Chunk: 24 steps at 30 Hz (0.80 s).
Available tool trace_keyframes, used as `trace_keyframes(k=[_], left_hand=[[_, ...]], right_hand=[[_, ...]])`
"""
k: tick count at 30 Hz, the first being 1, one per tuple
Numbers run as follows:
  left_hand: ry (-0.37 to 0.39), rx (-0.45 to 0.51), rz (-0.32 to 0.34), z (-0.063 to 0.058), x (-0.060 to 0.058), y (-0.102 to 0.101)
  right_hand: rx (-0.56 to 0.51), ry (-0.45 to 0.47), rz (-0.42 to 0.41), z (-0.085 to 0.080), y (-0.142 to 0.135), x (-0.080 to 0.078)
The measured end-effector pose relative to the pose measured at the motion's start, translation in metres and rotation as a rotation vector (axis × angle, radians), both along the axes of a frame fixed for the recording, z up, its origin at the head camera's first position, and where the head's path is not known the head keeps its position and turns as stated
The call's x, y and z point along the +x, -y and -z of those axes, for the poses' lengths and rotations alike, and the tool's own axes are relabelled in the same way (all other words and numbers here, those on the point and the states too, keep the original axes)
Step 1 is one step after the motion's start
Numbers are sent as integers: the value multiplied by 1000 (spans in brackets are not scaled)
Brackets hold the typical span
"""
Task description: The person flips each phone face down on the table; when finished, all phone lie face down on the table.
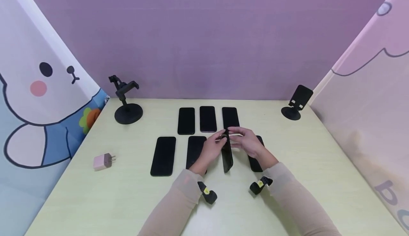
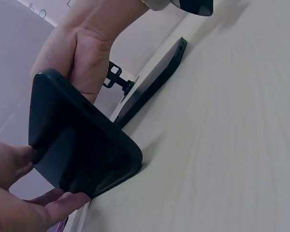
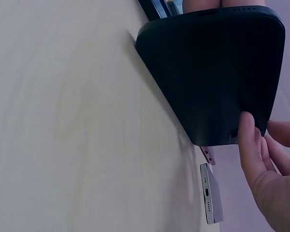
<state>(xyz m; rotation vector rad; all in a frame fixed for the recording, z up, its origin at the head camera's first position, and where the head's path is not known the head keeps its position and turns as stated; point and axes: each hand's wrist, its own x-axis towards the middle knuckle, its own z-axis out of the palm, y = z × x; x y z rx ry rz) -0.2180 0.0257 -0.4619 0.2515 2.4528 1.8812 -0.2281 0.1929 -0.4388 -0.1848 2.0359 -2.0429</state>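
A black phone [image 1: 227,157] is tipped up on its long edge between both hands at the table's middle. My left hand [image 1: 213,147] pinches its far end from the left. From the right, my right hand [image 1: 250,141] grips the same end with thumb and fingers. In the left wrist view the glossy face of the phone [image 2: 77,145] is turned to the left fingers [image 2: 70,205]. The right wrist view shows its dark back [image 3: 208,77], with a right finger [image 3: 249,140] lying on it near a small cutout.
Three phones [image 1: 186,121] lie in a back row. In the front row are a phone at left [image 1: 163,156] and two [image 1: 195,147] partly covered by the wrists. A black stand [image 1: 128,113], a smaller stand [image 1: 301,97] and a pink charger plug [image 1: 102,162] stand around them.
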Motion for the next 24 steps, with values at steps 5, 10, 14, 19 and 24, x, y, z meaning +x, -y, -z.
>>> trace_keyframes(k=[5,10,14,19,24], left_hand=[[110,212,-22,-1,2,-3],[131,308,-23,0,3,-3],[90,250,-38,5,3,-2],[72,170,-68,15,3,0],[59,96,-87,15,1,2]], right_hand=[[-25,-21,-22,3,2,0],[25,-34,-8,5,5,0],[107,-44,1,8,7,1],[242,-125,6,12,8,4],[440,-125,56,12,8,3]])
